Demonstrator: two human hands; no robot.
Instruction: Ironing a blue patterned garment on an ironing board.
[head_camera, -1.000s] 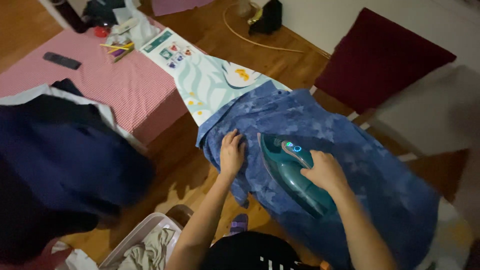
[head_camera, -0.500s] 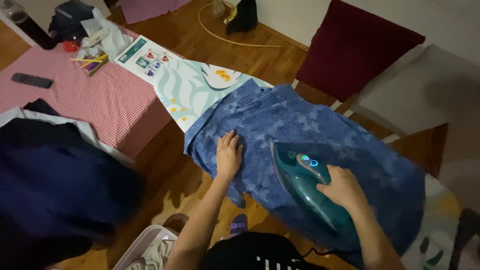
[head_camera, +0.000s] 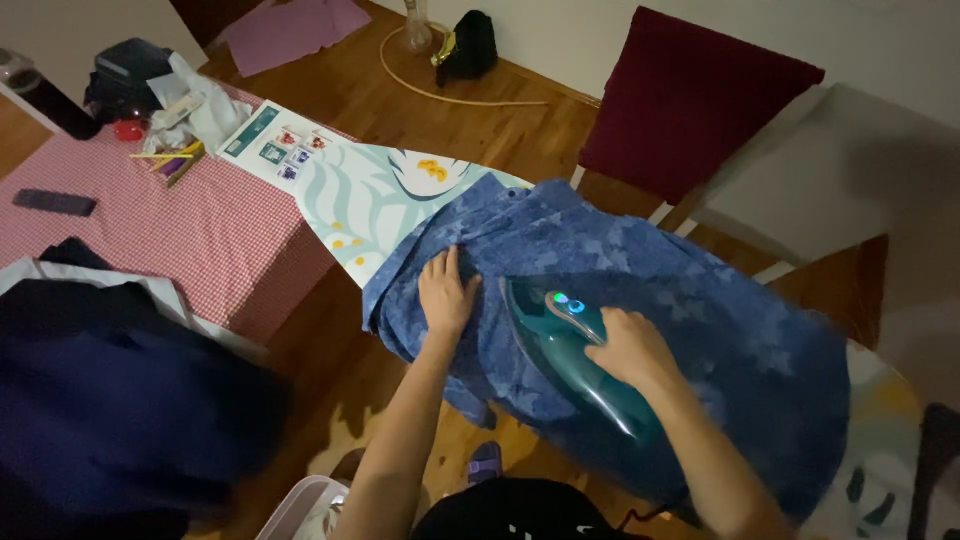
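Gripping teal iron (head_camera: 570, 355), right hand (head_camera: 628, 347); left hand (head_camera: 445, 295) flat on shirt (head_camera: 690, 300), ironing board (head_camera: 360, 195), wood floor (head_camera: 350, 350).

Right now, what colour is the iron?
Teal green iron, gripped by the right hand; head view.

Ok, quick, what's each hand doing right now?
Left hand: open, flat on the blue shirt.
Right hand: closed around the teal iron handle.

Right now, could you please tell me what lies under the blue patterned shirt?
The ironing board with a leaf-print cover pokes out beyond the blue patterned shirt. The rest of it, including any legs, is hidden by the cloth.
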